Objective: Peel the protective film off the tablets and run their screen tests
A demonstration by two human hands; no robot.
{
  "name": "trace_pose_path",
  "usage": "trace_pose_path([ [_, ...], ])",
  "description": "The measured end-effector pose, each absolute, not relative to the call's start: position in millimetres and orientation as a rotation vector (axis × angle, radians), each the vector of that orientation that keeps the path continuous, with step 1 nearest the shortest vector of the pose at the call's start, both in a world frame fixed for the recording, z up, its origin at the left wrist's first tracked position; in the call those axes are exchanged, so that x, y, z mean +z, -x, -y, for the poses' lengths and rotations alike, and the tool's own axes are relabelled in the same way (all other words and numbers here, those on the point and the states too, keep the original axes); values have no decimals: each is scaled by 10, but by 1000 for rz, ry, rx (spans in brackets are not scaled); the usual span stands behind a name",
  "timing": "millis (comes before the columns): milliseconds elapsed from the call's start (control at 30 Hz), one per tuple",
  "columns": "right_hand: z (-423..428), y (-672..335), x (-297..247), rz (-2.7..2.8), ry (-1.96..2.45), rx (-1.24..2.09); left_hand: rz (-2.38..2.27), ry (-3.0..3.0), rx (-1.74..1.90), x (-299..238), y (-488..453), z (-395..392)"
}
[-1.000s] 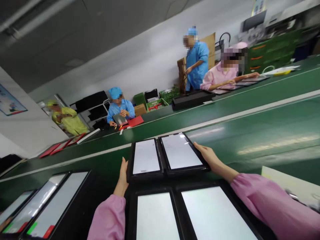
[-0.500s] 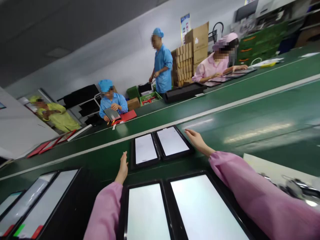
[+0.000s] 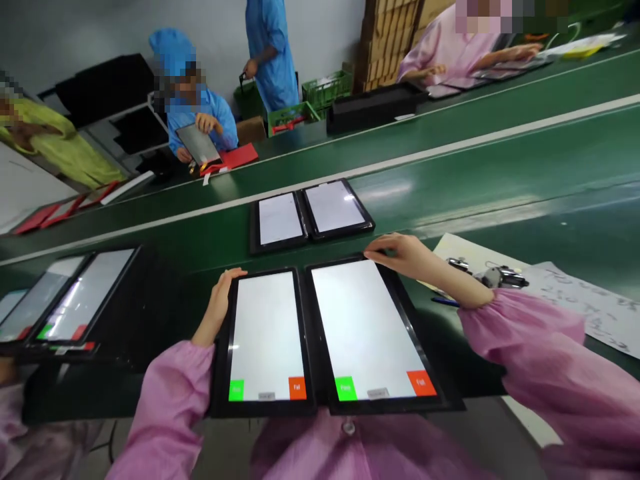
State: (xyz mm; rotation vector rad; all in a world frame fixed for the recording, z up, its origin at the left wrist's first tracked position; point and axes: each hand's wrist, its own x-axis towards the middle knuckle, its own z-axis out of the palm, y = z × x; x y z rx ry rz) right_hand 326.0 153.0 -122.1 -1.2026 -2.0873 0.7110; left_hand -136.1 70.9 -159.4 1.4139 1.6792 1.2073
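Note:
Two tablets, the left tablet (image 3: pixel 267 327) and the right tablet (image 3: pixel 360 320), lie side by side in a black tray (image 3: pixel 313 373) at the belt's near edge. Both screens are lit white, with green and red squares along the bottom. My left hand (image 3: pixel 220 300) grips the tray's upper left corner, fingertips over the far edge. At the upper right corner, my right hand (image 3: pixel 403 255) has its bent fingers on the tray, close to the tablet's top. Farther off, a second black tray (image 3: pixel 255 230) carries two more lit tablets (image 3: pixel 335 207).
Trays with tablets (image 3: pixel 100 287) are stacked at left, beside a co-worker's sleeve (image 3: pixel 30 427). Right of me lie written paper (image 3: pixel 590 300), metal parts (image 3: pixel 505 275) and a blue pen (image 3: pixel 444 302). Across the green belt (image 3: pixel 500 160), a person in blue (image 3: pixel 220 120) holds a tablet.
My hands have come back from beside the far tray to the near tray's upper corners. The view has tipped down, showing the near tablets' lower edges.

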Motion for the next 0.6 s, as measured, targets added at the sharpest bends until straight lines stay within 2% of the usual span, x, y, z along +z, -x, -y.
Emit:
trace_pose_path([
  [200, -1455, -3115, -1266, 2101, 1245, 488, -1750, -1448, 1238, -1570, 1344, -783],
  [367, -709, -3097, -1106, 2205, 1192, 317, -1786, -1625, 1181, -1259, 1280, -533],
  [467, -118, -3184, -971, 2374, 850, 275, -1719, -1875, 1129, -1025, 1054, -112],
  [600, 389, -3276, -831, 2507, 412, 204, -1158, -2546, 715, -776, 439, 526],
])
